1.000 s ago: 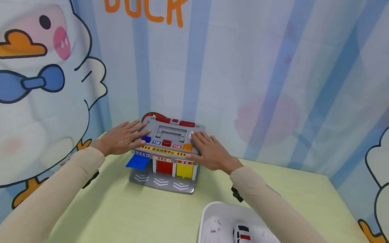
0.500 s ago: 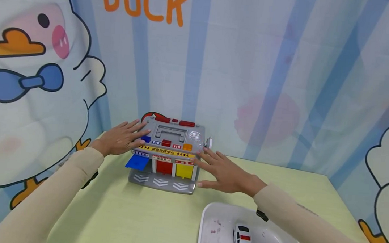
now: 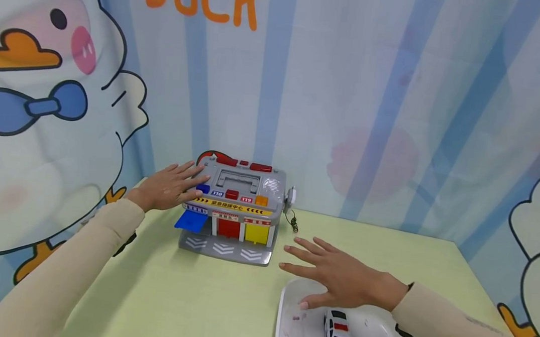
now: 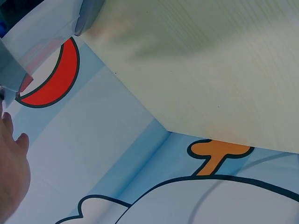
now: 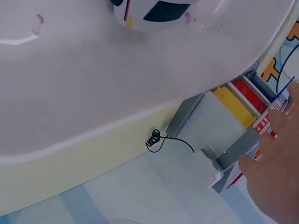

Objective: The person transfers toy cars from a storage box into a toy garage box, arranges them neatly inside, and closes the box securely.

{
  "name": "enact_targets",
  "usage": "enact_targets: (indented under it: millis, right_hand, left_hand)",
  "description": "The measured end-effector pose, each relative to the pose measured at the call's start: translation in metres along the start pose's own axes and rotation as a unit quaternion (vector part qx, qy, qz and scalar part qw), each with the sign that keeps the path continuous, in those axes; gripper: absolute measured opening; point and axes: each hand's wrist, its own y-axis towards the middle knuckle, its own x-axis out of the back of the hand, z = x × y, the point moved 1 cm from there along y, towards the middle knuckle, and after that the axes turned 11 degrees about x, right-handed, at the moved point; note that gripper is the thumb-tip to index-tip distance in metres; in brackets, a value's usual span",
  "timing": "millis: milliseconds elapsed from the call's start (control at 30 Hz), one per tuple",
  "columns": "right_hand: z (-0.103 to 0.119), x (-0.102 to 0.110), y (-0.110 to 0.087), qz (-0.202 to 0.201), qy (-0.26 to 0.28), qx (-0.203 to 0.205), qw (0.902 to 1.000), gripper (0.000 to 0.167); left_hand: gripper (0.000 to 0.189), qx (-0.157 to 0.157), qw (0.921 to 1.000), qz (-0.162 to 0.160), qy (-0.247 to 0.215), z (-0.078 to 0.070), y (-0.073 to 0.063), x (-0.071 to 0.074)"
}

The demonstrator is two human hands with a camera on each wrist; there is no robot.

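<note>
A grey toy rescue station (image 3: 246, 205) stands at the back of the table, with a red door, a yellow door and a blue flap (image 3: 192, 221) raised at its left. My left hand (image 3: 165, 188) lies with straight fingers at the station's top left corner. Spread and holding nothing, my right hand (image 3: 342, 274) hovers over the near white basin (image 3: 282, 310). Inside that basin sits a white toy car (image 3: 338, 332) with black windows and a red roof patch. In the right wrist view the car (image 5: 166, 11) shows only in part.
A white piece (image 3: 290, 195) sticks out from the station's right side, and a coiled dark cord (image 3: 293, 222) hangs below it. Behind the pale yellow table (image 3: 192, 301) rises a blue-striped curtain (image 3: 318, 90) with duck prints.
My right hand has left the station's top right and moved right and toward me, over the basin. This uncovers the white side piece and cord. My left hand stays at the station.
</note>
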Motion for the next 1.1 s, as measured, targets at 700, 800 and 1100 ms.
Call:
enact_targets:
  millis: [700,800,1100]
  right_hand:
    - [0.027,-0.022,-0.049,0.031,0.009,0.066,0.9973,0.080]
    - [0.028,-0.030,-0.054,0.034,0.002,0.076,0.9966,0.075]
    - [0.030,-0.051,-0.062,0.033,0.067,0.071,0.9947,0.058]
  left_hand:
    - [0.065,0.000,1.0000,0.001,0.004,-0.002,0.000,0.004]
    - [0.065,0.000,1.0000,0.001,0.007,-0.001,0.000,0.004]
    - [0.065,-0.004,1.0000,0.001,0.006,-0.001,0.000,0.002]
